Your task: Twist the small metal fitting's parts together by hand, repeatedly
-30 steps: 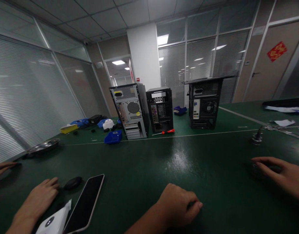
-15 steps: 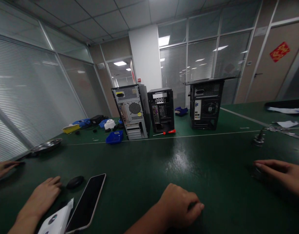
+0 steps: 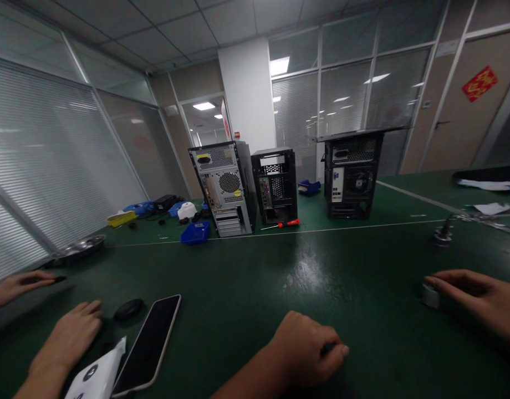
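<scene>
At the bottom centre, my left hand (image 3: pixel 302 350) rests on the green table (image 3: pixel 246 288) in a loose fist. Thumb and forefinger curl together around a small dark gap; whether something is in it I cannot make out. On the right, my right hand (image 3: pixel 479 299) comes in from the edge, thumb and fingers pinching a small grey cylinder (image 3: pixel 430 296) low over or on the table. Its far side is hidden by the fingers. A phone (image 3: pixel 149 343) lies left of my left hand, beside a black computer mouse (image 3: pixel 129 310) and a white packet (image 3: pixel 97 374).
A co-worker's hands (image 3: pixel 67 338) are at the left, one pinching a small black piece (image 3: pixel 60 279). Computer cases (image 3: pixel 228 188) stand across the back, with a red screwdriver (image 3: pixel 289 223) and blue tray (image 3: pixel 195 233) near them. A metal-based stand (image 3: pixel 443 236) is right.
My right hand has shifted slightly left with the grey cylinder, which shows more plainly now. The co-worker's far-left hand has moved right with its black piece. My left hand stays put.
</scene>
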`<state>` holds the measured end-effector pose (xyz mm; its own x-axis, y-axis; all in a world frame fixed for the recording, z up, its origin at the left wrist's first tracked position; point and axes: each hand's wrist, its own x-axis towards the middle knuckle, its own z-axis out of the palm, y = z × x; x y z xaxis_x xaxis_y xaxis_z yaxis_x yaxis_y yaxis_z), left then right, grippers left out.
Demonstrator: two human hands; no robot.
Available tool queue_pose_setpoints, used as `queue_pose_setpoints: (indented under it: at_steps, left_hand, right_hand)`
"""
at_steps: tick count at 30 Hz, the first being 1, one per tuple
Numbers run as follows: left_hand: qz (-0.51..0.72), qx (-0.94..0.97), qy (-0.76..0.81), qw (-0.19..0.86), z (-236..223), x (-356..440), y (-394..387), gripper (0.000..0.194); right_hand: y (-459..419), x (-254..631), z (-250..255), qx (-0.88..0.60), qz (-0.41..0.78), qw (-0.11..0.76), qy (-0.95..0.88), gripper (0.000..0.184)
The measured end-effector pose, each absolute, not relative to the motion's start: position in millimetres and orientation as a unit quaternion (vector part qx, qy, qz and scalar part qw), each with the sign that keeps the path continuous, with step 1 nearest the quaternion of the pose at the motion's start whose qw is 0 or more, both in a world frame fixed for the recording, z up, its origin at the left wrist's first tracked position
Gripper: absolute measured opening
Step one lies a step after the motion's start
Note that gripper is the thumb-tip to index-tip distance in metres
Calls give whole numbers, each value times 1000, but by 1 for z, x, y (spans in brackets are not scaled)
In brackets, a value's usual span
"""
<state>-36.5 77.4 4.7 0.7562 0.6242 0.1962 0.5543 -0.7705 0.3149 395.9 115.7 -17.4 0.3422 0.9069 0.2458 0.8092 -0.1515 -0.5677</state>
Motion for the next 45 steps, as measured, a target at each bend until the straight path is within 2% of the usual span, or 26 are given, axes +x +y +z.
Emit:
queue_pose_setpoints:
  at_steps: [3,9,29,45]
  left_hand:
    - [149,929,314,123,4,-37,78,26]
    - [150,931,310,124,2,-38,79,26]
    - [139,931,318,115,5,-37,77,26]
    - [148,929,320,116,4,-37,77,25]
  right_hand:
    - [114,392,-13,-756,170,270,-571,49]
    - [113,390,-11,-739,131,275,-601,53]
    - [117,390,-14,-734,122,254,-618,59]
    - [120,392,-22,-679,116,219,-691,54]
